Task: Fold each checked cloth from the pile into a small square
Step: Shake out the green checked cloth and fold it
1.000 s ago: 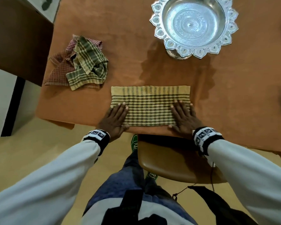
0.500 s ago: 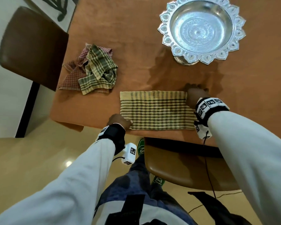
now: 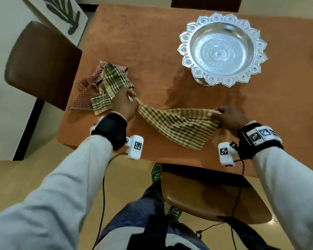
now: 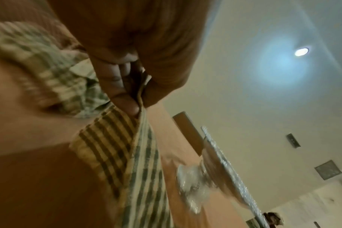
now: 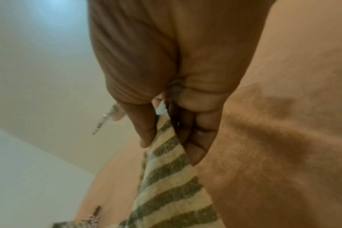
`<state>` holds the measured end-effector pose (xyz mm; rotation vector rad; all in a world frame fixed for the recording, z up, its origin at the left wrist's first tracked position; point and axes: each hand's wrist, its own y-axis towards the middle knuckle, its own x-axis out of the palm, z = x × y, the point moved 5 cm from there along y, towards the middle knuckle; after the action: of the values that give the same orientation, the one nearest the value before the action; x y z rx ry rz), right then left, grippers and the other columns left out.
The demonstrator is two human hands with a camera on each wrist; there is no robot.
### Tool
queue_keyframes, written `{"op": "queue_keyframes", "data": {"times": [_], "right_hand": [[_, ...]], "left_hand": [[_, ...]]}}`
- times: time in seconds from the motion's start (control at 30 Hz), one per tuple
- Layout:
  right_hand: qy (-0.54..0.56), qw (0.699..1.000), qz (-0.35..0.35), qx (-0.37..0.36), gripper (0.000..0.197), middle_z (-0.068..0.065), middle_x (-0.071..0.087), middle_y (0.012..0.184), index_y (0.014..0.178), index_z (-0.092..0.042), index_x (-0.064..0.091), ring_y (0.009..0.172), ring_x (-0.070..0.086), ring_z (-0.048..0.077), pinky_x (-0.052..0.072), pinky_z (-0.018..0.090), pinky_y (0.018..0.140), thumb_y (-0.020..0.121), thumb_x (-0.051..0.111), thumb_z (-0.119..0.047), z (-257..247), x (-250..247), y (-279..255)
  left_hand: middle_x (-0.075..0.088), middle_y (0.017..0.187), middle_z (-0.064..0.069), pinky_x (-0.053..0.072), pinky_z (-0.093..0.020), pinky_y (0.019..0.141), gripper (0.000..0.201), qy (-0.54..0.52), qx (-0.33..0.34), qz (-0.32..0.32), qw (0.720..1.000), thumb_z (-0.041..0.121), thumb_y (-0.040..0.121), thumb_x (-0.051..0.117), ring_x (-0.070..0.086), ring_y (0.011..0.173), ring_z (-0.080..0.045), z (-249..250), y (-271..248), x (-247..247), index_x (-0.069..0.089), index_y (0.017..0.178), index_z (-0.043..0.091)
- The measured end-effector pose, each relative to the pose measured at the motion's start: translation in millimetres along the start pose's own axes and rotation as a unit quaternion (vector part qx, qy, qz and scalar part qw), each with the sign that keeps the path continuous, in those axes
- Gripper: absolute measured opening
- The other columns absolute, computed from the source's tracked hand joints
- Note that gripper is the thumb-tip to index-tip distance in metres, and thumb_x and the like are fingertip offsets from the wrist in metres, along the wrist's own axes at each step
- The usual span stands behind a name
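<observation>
A yellow-and-green checked cloth [image 3: 179,126], folded into a strip, hangs lifted between both hands over the near part of the orange table [image 3: 152,42]. My left hand [image 3: 125,103] pinches its left end [image 4: 140,117] between thumb and fingers. My right hand [image 3: 226,117] pinches its right end [image 5: 166,138] the same way. The cloth's lower corner sags toward the table's front edge. Just left of my left hand lies the pile [image 3: 101,89]: a crumpled green-and-yellow checked cloth on top of a red checked one.
An ornate silver pedestal bowl [image 3: 222,49] stands at the back right of the table. A brown chair [image 3: 42,64] is at the table's left side, another chair seat [image 3: 206,195] under the front edge. My legs are below.
The cloth lay flat as a strip with both hands on it. Both hands have since taken its ends and lifted it, the left hand moving up toward the pile.
</observation>
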<state>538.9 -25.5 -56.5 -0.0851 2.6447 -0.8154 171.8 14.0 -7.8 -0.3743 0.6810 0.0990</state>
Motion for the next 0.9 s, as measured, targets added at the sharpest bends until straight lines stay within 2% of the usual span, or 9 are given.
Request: {"op": "queue_keyframes", "data": {"times": [0.1,0.17,0.27,0.37,0.47,0.53,0.63,0.8,0.9], "right_hand": [[0.145,0.988,-0.038,0.034,0.008,0.015,0.065,0.082,0.093,-0.004,0.063,0.074,0.061,0.026,0.055,0.040,0.068,0.088,0.068,-0.009,-6,19,-29],[0.208,0.976,-0.049,0.047,0.008,0.014,0.065,0.080,0.093,-0.003,0.059,0.071,0.062,0.026,0.057,0.039,0.062,0.089,0.066,-0.006,-13,37,-45],[0.257,0.961,-0.061,0.085,0.008,0.015,0.068,0.086,0.094,-0.003,0.054,0.074,0.067,0.029,0.060,0.041,0.061,0.091,0.061,0.000,-7,74,-58],[0.225,0.963,-0.067,0.133,0.016,0.020,0.065,0.100,0.104,-0.002,0.053,0.084,0.066,0.033,0.060,0.049,0.076,0.090,0.060,0.004,12,111,-65],[0.193,0.963,-0.070,0.174,0.010,0.019,0.066,0.097,0.098,-0.003,0.060,0.076,0.067,0.031,0.060,0.046,0.072,0.089,0.062,0.001,32,130,-70],[0.175,0.966,-0.049,0.183,0.008,0.017,0.071,0.096,0.091,-0.008,0.069,0.082,0.069,0.035,0.059,0.053,0.078,0.082,0.070,-0.010,46,127,-67],[0.174,0.968,-0.031,0.177,0.013,0.016,0.074,0.093,0.086,-0.011,0.073,0.091,0.069,0.039,0.054,0.063,0.083,0.075,0.074,-0.018,59,119,-57],[0.223,0.958,-0.012,0.178,0.007,0.021,0.065,0.101,0.089,-0.005,0.064,0.091,0.063,0.034,0.053,0.058,0.090,0.091,0.060,0.000,42,113,-66],[0.239,0.954,0.000,0.181,0.006,0.020,0.065,0.104,0.093,-0.005,0.062,0.094,0.063,0.033,0.056,0.054,0.087,0.091,0.059,-0.001,44,108,-65]], "left_hand": [[0.071,0.097,-0.011,0.046,-0.024,0.071,0.015,0.064,0.093,0.017,0.993,0.005,0.082,0.061,0.063,0.085,-0.021,59,44,-28,0.067,0.092,0.015],[0.071,0.104,-0.008,0.048,-0.026,0.078,0.016,0.087,0.114,0.038,0.989,0.009,0.082,0.064,0.065,0.094,-0.021,85,67,-41,0.068,0.097,0.014],[0.063,0.117,-0.004,0.044,-0.028,0.084,0.039,0.093,0.034,0.048,0.994,0.019,0.088,0.063,0.060,0.105,-0.021,74,83,-37,0.056,0.126,0.011],[0.059,0.132,-0.011,0.045,-0.032,0.092,0.051,0.156,-0.096,-0.034,0.982,0.032,0.093,0.057,0.058,0.117,-0.028,5,62,7,0.051,0.135,0.003],[0.069,0.097,-0.015,0.056,-0.034,0.072,0.035,0.106,-0.207,-0.191,0.954,0.030,0.093,0.060,0.070,0.083,-0.031,-67,-4,68,0.063,0.105,-0.002],[0.070,0.075,-0.013,0.057,-0.032,0.062,0.041,0.067,-0.238,-0.196,0.949,0.041,0.082,0.067,0.068,0.061,-0.027,-92,-39,99,0.066,0.083,-0.001],[0.072,0.083,-0.014,0.056,-0.033,0.071,0.053,0.110,-0.178,-0.157,0.965,0.055,0.069,0.067,0.069,0.077,-0.032,-87,-61,120,0.072,0.085,0.005],[0.063,0.076,-0.010,0.049,-0.033,0.067,0.028,0.100,-0.159,-0.131,0.973,0.036,0.079,0.068,0.060,0.074,-0.032,-58,-72,122,0.061,0.069,0.011],[0.056,0.068,-0.008,0.041,-0.031,0.063,0.032,0.049,-0.192,-0.125,0.972,0.035,0.082,0.066,0.054,0.069,-0.030,-61,-69,115,0.055,0.065,0.010]]}}
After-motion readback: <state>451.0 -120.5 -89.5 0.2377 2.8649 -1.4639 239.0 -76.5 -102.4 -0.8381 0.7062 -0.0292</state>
